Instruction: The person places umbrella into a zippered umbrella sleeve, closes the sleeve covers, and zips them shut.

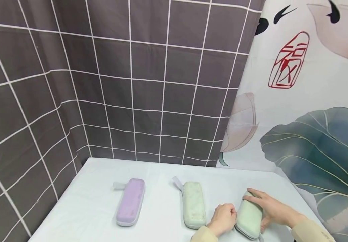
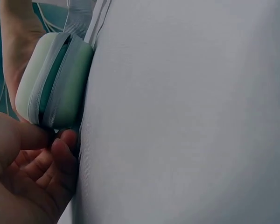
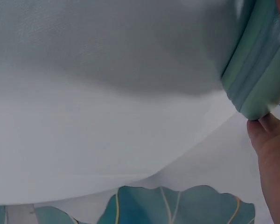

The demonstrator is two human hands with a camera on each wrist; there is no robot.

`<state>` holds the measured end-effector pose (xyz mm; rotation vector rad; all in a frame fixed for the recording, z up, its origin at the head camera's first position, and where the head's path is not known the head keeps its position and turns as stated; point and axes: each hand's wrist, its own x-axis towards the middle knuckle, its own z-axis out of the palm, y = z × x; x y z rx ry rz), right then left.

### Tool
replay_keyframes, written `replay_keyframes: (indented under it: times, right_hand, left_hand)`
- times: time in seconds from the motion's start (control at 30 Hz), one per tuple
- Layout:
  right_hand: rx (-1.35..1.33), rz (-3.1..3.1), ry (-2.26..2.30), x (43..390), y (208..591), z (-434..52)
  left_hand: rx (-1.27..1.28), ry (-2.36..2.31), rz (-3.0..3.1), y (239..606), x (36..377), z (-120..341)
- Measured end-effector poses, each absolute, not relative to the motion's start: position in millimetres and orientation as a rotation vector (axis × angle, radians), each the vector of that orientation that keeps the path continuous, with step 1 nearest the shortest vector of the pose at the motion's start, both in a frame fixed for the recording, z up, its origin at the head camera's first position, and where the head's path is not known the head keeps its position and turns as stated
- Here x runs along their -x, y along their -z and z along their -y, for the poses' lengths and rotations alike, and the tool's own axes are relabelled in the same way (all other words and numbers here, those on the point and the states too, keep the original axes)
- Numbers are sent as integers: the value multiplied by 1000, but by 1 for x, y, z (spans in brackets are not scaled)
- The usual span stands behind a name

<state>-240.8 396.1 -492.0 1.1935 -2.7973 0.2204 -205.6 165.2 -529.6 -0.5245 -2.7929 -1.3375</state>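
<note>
On the right of the table in the head view, my right hand (image 1: 272, 206) grips a pale green zip case (image 1: 249, 216), thumb on one side and fingers over its far end. My left hand (image 1: 223, 217) is at the case's left side. In the left wrist view, the left thumb and fingers (image 2: 63, 151) pinch at the end of the zip; the zipper pull itself is hidden. The zip (image 2: 49, 86) is parted there and darker green lining shows. In the right wrist view, the right thumb (image 3: 256, 133) presses against the case's edge.
Left of the hands lies another pale green case (image 1: 193, 205) with a grey strap. Further left is a purple case (image 1: 131, 201), also strapped. The white table (image 1: 162, 195) meets a dark gridded curtain (image 1: 146, 94) behind and a leaf-printed cloth (image 1: 319, 144) at right.
</note>
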Motion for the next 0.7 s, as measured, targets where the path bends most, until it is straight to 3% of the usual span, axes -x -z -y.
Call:
replay_keyframes:
  times: [0.7]
  right_hand:
    - [-1079, 2793, -263, 245, 500, -399]
  left_hand:
    - [514, 1104, 2894, 527, 197, -152]
